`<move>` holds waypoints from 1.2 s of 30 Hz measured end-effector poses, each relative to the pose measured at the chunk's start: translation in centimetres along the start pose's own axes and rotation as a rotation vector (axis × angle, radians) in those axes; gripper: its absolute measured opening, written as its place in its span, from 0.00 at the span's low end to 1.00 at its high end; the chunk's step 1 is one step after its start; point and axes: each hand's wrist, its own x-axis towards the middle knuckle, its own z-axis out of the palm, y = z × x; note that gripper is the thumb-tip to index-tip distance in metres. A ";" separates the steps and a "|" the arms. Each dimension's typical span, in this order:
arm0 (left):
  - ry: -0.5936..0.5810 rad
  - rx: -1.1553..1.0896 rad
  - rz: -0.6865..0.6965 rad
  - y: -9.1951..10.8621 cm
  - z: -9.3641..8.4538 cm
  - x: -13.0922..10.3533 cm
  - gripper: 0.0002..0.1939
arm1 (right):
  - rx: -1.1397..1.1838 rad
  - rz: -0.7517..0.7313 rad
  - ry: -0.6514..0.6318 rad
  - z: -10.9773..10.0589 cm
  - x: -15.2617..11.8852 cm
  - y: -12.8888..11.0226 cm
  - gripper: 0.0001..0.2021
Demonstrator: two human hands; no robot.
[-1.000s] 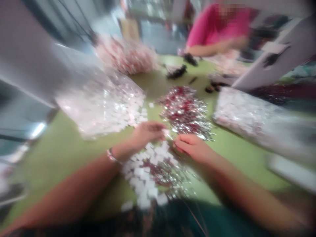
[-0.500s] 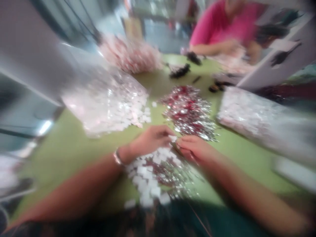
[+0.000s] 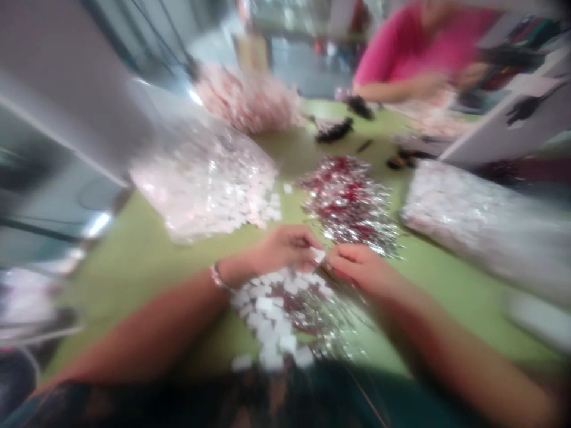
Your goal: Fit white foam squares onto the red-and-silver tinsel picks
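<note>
Between the fingertips of my left hand (image 3: 288, 248) is a small white card (image 3: 318, 255). My right hand (image 3: 357, 264) is pinched close beside the card, on something too small and blurred to name. Below both hands lie loose white cards (image 3: 266, 324) next to a loose spread of thin silvery and red pieces (image 3: 312, 312). Beyond my right hand is a pile of shiny red and silver pieces (image 3: 350, 202). A clear plastic bag of white cards (image 3: 209, 184) lies beyond my left hand, with cards at its mouth.
The green table (image 3: 178, 267) carries a bag of pinkish items (image 3: 250, 101) at the back and a filled plastic bag (image 3: 473, 208) at the right. Black bundles (image 3: 334, 129) lie near the far edge. Across the table a person in a pink shirt (image 3: 401, 44) handles pale material.
The whole view has shifted, so things appear slightly farther right. The white card in my left hand shows more clearly, tilted between the fingertips. Both hands remain close together.
</note>
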 end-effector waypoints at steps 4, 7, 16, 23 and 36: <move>0.018 -0.057 -0.020 0.2 0.4 0.1 0.10 | -0.025 -0.039 -0.005 -0.1 0.0 0.0 0.14; 0.143 0.087 0.006 -0.4 1.1 0.2 0.08 | -0.020 -0.030 0.057 0.8 0.4 0.8 0.14; 0.128 0.249 0.010 -0.6 0.7 0.0 0.05 | -0.130 -0.035 0.152 0.7 0.6 0.3 0.12; 0.103 0.556 0.108 2.9 -1.0 -0.2 0.15 | -0.276 -0.116 0.009 0.4 0.5 0.6 0.11; 0.172 1.255 0.060 0.9 -8.0 -0.6 0.09 | -0.890 -0.223 0.338 -4.1 1.4 2.5 0.08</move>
